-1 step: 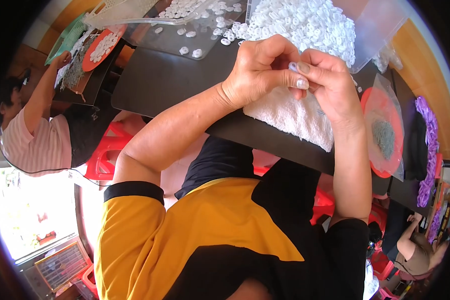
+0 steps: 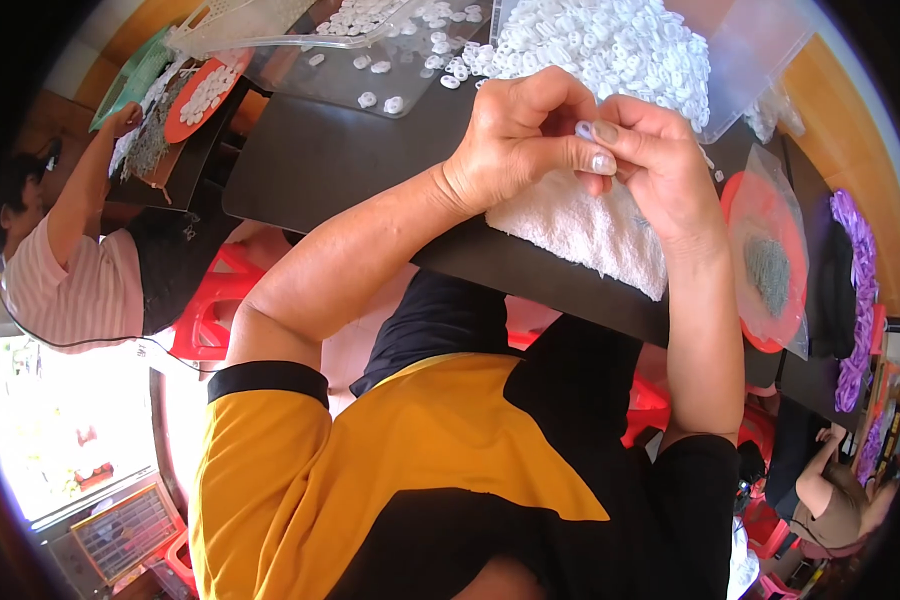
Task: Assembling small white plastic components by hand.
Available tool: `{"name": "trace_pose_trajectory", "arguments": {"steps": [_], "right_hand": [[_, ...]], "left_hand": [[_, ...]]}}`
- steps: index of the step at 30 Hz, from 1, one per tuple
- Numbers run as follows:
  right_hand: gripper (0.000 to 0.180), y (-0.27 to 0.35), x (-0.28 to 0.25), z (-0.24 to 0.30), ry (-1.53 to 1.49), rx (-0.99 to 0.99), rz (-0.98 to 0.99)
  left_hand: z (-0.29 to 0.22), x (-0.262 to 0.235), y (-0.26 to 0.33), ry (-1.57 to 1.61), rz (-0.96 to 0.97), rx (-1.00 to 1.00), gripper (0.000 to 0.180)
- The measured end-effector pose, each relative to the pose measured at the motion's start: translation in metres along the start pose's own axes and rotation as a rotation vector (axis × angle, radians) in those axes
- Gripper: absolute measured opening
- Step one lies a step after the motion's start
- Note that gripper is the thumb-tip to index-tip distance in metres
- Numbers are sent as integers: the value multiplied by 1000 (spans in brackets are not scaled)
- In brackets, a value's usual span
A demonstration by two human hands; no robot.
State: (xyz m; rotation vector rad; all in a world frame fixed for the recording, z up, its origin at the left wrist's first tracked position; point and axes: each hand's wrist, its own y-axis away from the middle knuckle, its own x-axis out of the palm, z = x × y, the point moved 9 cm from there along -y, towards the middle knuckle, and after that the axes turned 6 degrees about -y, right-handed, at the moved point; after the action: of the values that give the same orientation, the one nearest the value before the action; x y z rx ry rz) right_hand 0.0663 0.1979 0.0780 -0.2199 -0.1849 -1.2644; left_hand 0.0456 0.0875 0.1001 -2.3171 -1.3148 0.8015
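Note:
My left hand (image 2: 525, 140) and my right hand (image 2: 660, 165) meet over the near edge of the dark table, thumbs and fingers pinched together. A tiny pale bluish-white bit (image 2: 583, 130) shows between the fingertips. Most of it is covered, so its kind cannot be made out. Beneath the hands lies a folded white towel (image 2: 580, 230). Just beyond them, a clear plastic bin (image 2: 755, 60) holds a heap of small white oval plastic pieces (image 2: 605, 50) with holes.
Left of the heap, a clear tray (image 2: 310, 85) carries scattered white pieces. On the right, a bagged bundle of thin grey pieces (image 2: 767, 275) rests on a red plate (image 2: 735, 215), near purple cord (image 2: 850, 300). One co-worker (image 2: 70, 260) sits at left, another (image 2: 830, 500) at lower right.

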Motion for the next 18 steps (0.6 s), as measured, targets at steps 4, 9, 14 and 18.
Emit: {"name": "trace_pose_trajectory", "arguments": {"steps": [4, 9, 14, 18], "right_hand": [[22, -2, 5, -2, -48, 6, 27], [26, -4, -9, 6, 54, -65, -98], [26, 7, -54, 28, 113, -185, -380], [24, 13, -65, 38, 29, -254, -507]], "left_hand": [[7, 2, 1, 177, 25, -53, 26], [6, -5, -3, 246, -127, 1, 27], [-57, -82, -12, -98, -468, 133, 16], [-78, -146, -41, -245, -544, -50, 6]]}}
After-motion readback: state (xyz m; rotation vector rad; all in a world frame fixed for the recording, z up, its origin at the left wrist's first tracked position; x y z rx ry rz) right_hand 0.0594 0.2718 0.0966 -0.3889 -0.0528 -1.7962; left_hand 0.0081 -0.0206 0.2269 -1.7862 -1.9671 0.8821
